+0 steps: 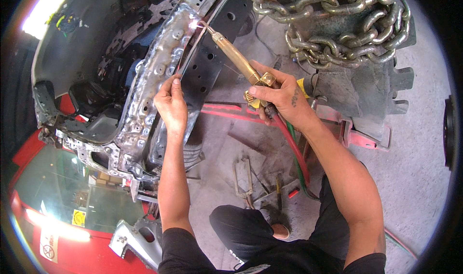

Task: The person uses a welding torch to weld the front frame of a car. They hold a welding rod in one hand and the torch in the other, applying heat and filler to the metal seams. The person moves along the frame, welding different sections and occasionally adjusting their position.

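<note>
My right hand (288,99) is wrapped round the valve end of a brass gas torch (236,58). The torch points up and to the left, and a bright glow (198,25) shows where its bent tip meets the bare metal car body panel (159,67). Between the thumb and fingers of my left hand (172,104) is pinched a thin welding rod (181,57), running up along the panel's edge toward the glow. A red hose (290,138) and a green hose (300,164) trail down from the torch's rear.
Heavy chains (347,28) wrap a dark metal block at upper right. A black beam with holes (208,66) runs beside the panel. Tools, including a hammer-like one (279,191), lie on the concrete floor (410,177). A red car's glass (96,187) stands at lower left.
</note>
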`<state>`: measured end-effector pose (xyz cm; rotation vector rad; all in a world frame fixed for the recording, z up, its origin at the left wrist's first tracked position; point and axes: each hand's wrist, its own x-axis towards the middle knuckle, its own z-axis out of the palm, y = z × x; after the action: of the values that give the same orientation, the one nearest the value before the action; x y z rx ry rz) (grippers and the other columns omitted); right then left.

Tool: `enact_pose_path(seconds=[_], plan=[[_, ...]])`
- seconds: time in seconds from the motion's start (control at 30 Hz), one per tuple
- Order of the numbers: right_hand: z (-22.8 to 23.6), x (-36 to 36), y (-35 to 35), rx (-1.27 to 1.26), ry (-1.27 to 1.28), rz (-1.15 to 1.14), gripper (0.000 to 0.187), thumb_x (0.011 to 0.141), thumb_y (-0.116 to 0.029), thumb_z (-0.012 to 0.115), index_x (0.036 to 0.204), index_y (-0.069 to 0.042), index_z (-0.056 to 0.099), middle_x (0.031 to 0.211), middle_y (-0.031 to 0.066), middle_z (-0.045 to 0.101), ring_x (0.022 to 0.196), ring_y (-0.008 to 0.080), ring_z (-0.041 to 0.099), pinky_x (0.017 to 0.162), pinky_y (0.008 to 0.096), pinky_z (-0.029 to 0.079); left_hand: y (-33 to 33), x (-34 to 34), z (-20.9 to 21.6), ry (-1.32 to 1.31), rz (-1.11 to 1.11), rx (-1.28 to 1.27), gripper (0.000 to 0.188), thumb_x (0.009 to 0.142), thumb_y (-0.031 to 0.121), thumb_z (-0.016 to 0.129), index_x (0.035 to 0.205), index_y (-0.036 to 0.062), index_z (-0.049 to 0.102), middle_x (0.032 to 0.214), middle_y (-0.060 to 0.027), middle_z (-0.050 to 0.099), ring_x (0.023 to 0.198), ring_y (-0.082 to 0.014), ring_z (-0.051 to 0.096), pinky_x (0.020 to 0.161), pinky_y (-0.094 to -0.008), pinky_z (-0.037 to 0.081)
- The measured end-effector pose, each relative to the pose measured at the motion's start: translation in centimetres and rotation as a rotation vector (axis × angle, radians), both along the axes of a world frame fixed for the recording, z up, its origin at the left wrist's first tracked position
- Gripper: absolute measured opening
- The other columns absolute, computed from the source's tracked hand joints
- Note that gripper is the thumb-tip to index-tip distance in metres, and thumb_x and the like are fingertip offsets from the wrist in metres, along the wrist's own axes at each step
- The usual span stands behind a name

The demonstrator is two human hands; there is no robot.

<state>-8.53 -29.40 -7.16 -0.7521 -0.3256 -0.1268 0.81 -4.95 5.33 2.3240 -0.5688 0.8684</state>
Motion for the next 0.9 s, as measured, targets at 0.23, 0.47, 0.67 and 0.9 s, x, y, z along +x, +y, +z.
enact_pose_path(seconds=[0.23,0.47,0.67,0.9], plan=[[0.0,-0.1,0.2,-0.003,0.018,-0.017,0.072,0.09,-0.015,0.073,0.152,0.007,0.043,0.092,0.0086,0.068,0.051,0.0139,0.062,0.042,0.0289,0.047,1.0,0.1,0.0,0.078,0.002,-0.063,0.023,0.103,0.014,0.062,0.109,-0.0021,0.076,0.068,0.0037,0.053,0.06,-0.0051,0.044,0.054,-0.0249,0.035],[0.1,-0.4,0.3,0.005,0.037,-0.023,0.075,0.089,-0.014,0.074,0.153,0.008,0.04,0.095,0.0109,0.069,0.051,0.0144,0.062,0.042,0.0292,0.047,1.5,0.3,-0.3,0.178,-0.029,-0.192,0.022,0.102,0.015,0.063,0.108,-0.0018,0.076,0.066,0.0037,0.053,0.06,-0.0049,0.045,0.054,-0.0241,0.035],[0.2,-0.5,0.3,-0.011,0.038,-0.028,0.078,0.089,-0.016,0.075,0.153,0.01,0.038,0.096,0.011,0.068,0.053,0.0144,0.062,0.042,0.0295,0.047,1.8,0.8,-0.5,0.185,-0.039,-0.218,0.022,0.102,0.015,0.063,0.108,-0.0012,0.077,0.066,0.0042,0.052,0.058,-0.004,0.043,0.052,-0.0237,0.032],[0.1,-0.3,0.6,-0.014,0.039,-0.025,0.078,0.088,-0.016,0.075,0.153,0.01,0.039,0.096,0.0103,0.068,0.052,0.0148,0.062,0.042,0.029,0.047,1.4,0.7,-0.5,0.196,-0.07,-0.266,0.022,0.103,0.016,0.062,0.109,-0.0004,0.076,0.067,0.0042,0.053,0.057,-0.0028,0.042,0.05,-0.0228,0.03]])
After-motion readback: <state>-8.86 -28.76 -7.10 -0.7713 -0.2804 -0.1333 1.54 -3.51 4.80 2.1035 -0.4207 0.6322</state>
